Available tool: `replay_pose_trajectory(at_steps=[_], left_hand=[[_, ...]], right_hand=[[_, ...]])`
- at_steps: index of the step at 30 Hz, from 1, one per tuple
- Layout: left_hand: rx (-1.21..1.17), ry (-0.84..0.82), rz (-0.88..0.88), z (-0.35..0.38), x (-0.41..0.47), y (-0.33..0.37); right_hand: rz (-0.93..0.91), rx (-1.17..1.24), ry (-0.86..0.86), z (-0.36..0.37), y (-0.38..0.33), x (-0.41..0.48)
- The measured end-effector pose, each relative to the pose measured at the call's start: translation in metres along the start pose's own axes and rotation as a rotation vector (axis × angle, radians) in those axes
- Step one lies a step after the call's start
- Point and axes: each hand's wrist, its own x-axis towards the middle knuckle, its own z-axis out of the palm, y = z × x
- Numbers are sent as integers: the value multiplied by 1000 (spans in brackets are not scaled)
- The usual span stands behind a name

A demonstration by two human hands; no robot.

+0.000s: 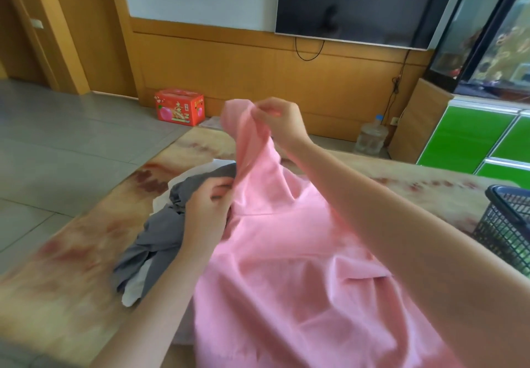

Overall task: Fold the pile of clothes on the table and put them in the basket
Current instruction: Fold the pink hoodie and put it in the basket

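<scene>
1. My right hand [279, 119] pinches a raised corner of the pink garment [286, 253]; my left hand [208, 205] grips its edge lower down.
2. The rest of it drapes over the table [71, 238], beside the grey clothes [160, 230].
3. The basket [507, 224] sits right of it.
4. Risk: a loose pinch lets the fabric slip, or it drags the grey pile.

The person's arms are uncovered: the left forearm [160, 296] and the right forearm [401, 212] are bare from the frame's edge to the wrist. The left hand [208, 205] and the right hand [282, 121] are bare too, with slim fingers; blur hides finer detail.
</scene>
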Motion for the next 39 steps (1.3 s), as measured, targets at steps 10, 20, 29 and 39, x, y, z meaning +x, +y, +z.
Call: replay_pose_trajectory(at_steps=[10,20,29,39], left_hand=[[141,-109,-365,-15,-18,-41],[531,32,-147,10,-8,-46],[281,221,-22,2,13,-26],[375,-105,-257,-20,-25,-34]], right_hand=[[271,-456,-502,-9,77,-24],[466,-736,-477,-19,139,-47],[78,-722,-35,-10,92,-5],[60,-523,-361,-41,77,-132]])
